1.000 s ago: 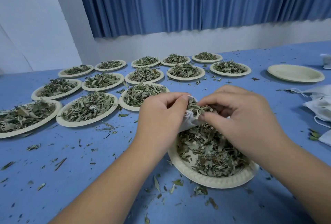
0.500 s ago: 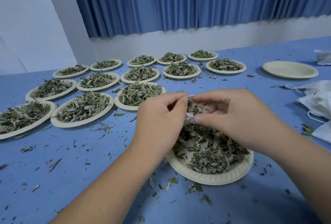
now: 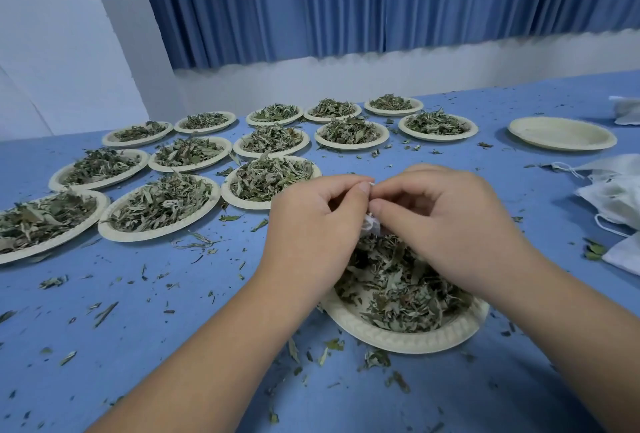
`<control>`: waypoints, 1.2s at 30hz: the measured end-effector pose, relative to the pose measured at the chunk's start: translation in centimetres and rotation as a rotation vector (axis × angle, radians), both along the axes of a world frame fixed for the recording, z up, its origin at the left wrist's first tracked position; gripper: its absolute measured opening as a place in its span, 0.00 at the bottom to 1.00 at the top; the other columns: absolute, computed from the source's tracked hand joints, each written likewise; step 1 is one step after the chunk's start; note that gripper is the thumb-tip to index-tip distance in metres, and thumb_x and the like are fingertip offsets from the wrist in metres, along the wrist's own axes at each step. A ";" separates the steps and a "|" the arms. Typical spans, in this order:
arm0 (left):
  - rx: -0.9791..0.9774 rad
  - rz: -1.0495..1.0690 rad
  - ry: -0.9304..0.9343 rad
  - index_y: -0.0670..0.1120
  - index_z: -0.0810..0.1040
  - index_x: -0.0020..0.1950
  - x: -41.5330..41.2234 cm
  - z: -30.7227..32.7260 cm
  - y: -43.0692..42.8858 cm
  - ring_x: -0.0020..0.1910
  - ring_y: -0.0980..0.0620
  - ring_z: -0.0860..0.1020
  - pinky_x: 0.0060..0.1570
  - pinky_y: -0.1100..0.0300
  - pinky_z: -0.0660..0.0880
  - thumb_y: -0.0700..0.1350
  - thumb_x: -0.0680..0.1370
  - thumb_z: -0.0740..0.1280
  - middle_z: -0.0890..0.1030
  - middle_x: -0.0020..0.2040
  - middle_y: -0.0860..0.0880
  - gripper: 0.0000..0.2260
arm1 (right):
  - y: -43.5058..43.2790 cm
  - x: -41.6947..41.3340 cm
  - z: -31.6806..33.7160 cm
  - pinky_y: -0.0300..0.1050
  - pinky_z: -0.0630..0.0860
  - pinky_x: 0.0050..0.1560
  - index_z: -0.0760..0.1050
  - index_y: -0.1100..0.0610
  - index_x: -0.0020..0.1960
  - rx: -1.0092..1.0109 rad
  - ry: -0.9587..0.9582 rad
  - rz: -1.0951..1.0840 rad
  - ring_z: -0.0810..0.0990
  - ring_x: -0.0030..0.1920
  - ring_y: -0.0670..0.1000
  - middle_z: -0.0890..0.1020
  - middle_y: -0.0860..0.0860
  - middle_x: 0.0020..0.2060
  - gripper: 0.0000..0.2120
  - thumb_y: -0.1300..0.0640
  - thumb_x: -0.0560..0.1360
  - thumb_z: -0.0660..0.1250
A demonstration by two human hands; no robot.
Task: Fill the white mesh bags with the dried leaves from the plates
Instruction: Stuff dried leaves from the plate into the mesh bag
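Over the near paper plate (image 3: 408,341) heaped with dried leaves (image 3: 398,287), both my hands meet around a small white mesh bag (image 3: 370,224). My left hand (image 3: 315,224) grips the bag from the left, fingers curled. My right hand (image 3: 446,221) pinches the bag's top from the right. Only a sliver of white mesh shows between my fingers; the rest of the bag is hidden behind my hands.
Several plates of dried leaves (image 3: 162,204) stand in rows at the left and back of the blue table (image 3: 145,311). An empty plate (image 3: 561,133) sits at the back right. A pile of white mesh bags (image 3: 616,193) lies at the right edge. Leaf crumbs litter the tabletop.
My hands have drawn closer together over the bag. The leaves that stuck out of its mouth no longer show, and less of the white mesh is visible.
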State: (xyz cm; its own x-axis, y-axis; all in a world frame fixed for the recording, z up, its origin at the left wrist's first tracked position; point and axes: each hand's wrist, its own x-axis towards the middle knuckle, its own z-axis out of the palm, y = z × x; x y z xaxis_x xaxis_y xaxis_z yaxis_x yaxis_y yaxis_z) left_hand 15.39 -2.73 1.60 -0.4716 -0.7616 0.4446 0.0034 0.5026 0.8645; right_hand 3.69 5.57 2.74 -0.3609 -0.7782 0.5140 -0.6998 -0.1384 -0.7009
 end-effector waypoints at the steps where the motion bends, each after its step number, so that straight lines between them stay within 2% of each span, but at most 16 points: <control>1: 0.008 0.004 0.007 0.50 0.87 0.48 0.1 0.1 -0.1 0.43 0.57 0.83 0.48 0.50 0.80 0.42 0.78 0.67 0.85 0.40 0.56 0.08 | 0.2 -0.1 0.2 0.31 0.75 0.39 0.83 0.47 0.42 0.010 -0.115 0.073 0.81 0.34 0.42 0.83 0.46 0.34 0.09 0.61 0.70 0.72; 4: 0.003 -0.010 0.006 0.50 0.86 0.46 0.2 0.2 -0.1 0.35 0.57 0.80 0.41 0.48 0.80 0.44 0.77 0.67 0.84 0.35 0.55 0.08 | 0.3 -0.3 0.4 0.35 0.78 0.40 0.81 0.47 0.41 -0.014 -0.271 0.151 0.84 0.36 0.46 0.85 0.47 0.36 0.15 0.68 0.69 0.73; 6: 0.052 -0.048 0.031 0.49 0.86 0.46 0.2 0.3 0.1 0.41 0.52 0.83 0.45 0.45 0.81 0.45 0.76 0.67 0.85 0.39 0.52 0.08 | 0.0 -0.2 0.4 0.36 0.79 0.39 0.81 0.49 0.39 -0.036 -0.287 0.132 0.83 0.34 0.47 0.85 0.48 0.35 0.13 0.68 0.68 0.74; 9: 0.014 -0.050 0.019 0.51 0.86 0.46 0.2 0.4 0.4 0.43 0.54 0.83 0.47 0.45 0.81 0.44 0.77 0.68 0.85 0.39 0.55 0.07 | -0.5 -0.2 0.0 0.31 0.71 0.31 0.79 0.51 0.36 -0.042 -0.210 0.038 0.76 0.29 0.43 0.81 0.43 0.30 0.09 0.63 0.65 0.76; 11: -0.014 -0.045 0.008 0.52 0.86 0.45 0.2 0.5 0.6 0.41 0.55 0.83 0.46 0.45 0.81 0.43 0.78 0.68 0.85 0.38 0.56 0.08 | -0.7 -0.5 -0.1 0.34 0.67 0.29 0.76 0.51 0.35 -0.025 -0.191 -0.018 0.69 0.28 0.44 0.77 0.41 0.27 0.08 0.57 0.62 0.75; 13: -0.015 -0.047 0.005 0.54 0.85 0.43 0.3 0.6 0.7 0.38 0.52 0.82 0.43 0.46 0.81 0.43 0.78 0.68 0.84 0.37 0.55 0.09 | -1.1 -0.7 0.0 0.34 0.67 0.29 0.74 0.52 0.36 0.021 -0.242 -0.033 0.67 0.27 0.42 0.74 0.41 0.26 0.11 0.53 0.58 0.74; 15: -0.026 -0.043 -0.002 0.56 0.85 0.41 0.3 0.7 0.8 0.37 0.49 0.82 0.40 0.46 0.80 0.43 0.78 0.68 0.84 0.35 0.55 0.11 | -1.5 -1.0 0.5 0.36 0.68 0.30 0.73 0.52 0.38 0.123 -0.267 -0.027 0.70 0.28 0.42 0.75 0.43 0.28 0.12 0.55 0.58 0.74; 18: -0.042 -0.052 -0.017 0.55 0.85 0.42 0.3 0.7 0.9 0.39 0.50 0.82 0.43 0.46 0.80 0.43 0.78 0.68 0.84 0.36 0.54 0.10 | -2.6 -1.2 1.5 0.33 0.65 0.25 0.73 0.53 0.37 0.324 -0.154 -0.023 0.71 0.24 0.41 0.76 0.45 0.25 0.08 0.61 0.63 0.71; 20: -0.048 -0.050 -0.029 0.53 0.86 0.45 0.3 0.7 0.8 0.40 0.50 0.82 0.45 0.45 0.79 0.42 0.78 0.68 0.84 0.37 0.54 0.09 | -3.7 -0.7 2.0 0.36 0.65 0.26 0.71 0.53 0.35 0.442 0.018 -0.059 0.71 0.27 0.44 0.75 0.47 0.26 0.08 0.65 0.66 0.66; 23: -0.058 -0.022 -0.014 0.52 0.86 0.44 0.7 0.8 0.1 0.40 0.47 0.81 0.44 0.46 0.79 0.42 0.78 0.67 0.84 0.37 0.52 0.09 | -4.5 0.0 2.4 0.40 0.64 0.28 0.69 0.53 0.34 0.443 0.146 -0.096 0.71 0.29 0.45 0.74 0.47 0.28 0.08 0.63 0.69 0.64; 25: -0.064 0.020 0.018 0.54 0.85 0.41 1.1 1.0 -0.3 0.37 0.49 0.80 0.41 0.53 0.79 0.42 0.78 0.67 0.84 0.36 0.51 0.10 | -3.9 -0.5 3.0 0.39 0.69 0.31 0.74 0.53 0.39 0.412 -0.012 0.020 0.74 0.30 0.45 0.77 0.46 0.28 0.04 0.57 0.69 0.69; 26: -0.060 0.045 0.040 0.55 0.85 0.39 1.3 1.1 -0.6 0.35 0.50 0.79 0.37 0.57 0.76 0.42 0.78 0.67 0.83 0.35 0.51 0.11 | -3.5 -0.8 3.5 0.39 0.71 0.32 0.77 0.53 0.43 0.428 -0.115 0.102 0.76 0.31 0.45 0.79 0.46 0.30 0.06 0.53 0.70 0.72; 28: -0.052 0.082 0.071 0.56 0.84 0.39 1.4 1.2 -0.9 0.31 0.50 0.76 0.33 0.56 0.73 0.43 0.78 0.67 0.82 0.35 0.49 0.12 | -3.0 -1.5 4.1 0.38 0.75 0.34 0.78 0.53 0.48 0.472 -0.224 0.195 0.79 0.35 0.44 0.81 0.45 0.32 0.11 0.48 0.71 0.73; 30: -0.050 0.079 0.081 0.56 0.84 0.40 1.3 1.2 -0.8 0.31 0.52 0.76 0.33 0.55 0.74 0.43 0.78 0.67 0.83 0.35 0.50 0.11 | -3.5 -1.4 3.9 0.41 0.75 0.34 0.77 0.53 0.47 0.483 -0.161 0.150 0.79 0.34 0.46 0.81 0.47 0.31 0.07 0.53 0.72 0.72; 32: -0.049 0.052 0.070 0.53 0.85 0.41 1.1 1.1 -0.5 0.34 0.51 0.79 0.37 0.53 0.77 0.43 0.78 0.67 0.83 0.35 0.51 0.10 | -4.7 -0.4 3.5 0.41 0.72 0.31 0.75 0.54 0.40 0.461 -0.038 0.025 0.75 0.30 0.48 0.78 0.49 0.27 0.03 0.59 0.72 0.67; 36: -0.025 0.042 0.060 0.50 0.86 0.45 0.9 0.9 -0.3 0.38 0.50 0.82 0.43 0.45 0.80 0.42 0.78 0.68 0.84 0.36 0.52 0.08 | -6.7 1.0 2.8 0.40 0.62 0.28 0.67 0.55 0.33 0.523 0.197 -0.138 0.68 0.33 0.51 0.71 0.50 0.29 0.10 0.64 0.72 0.59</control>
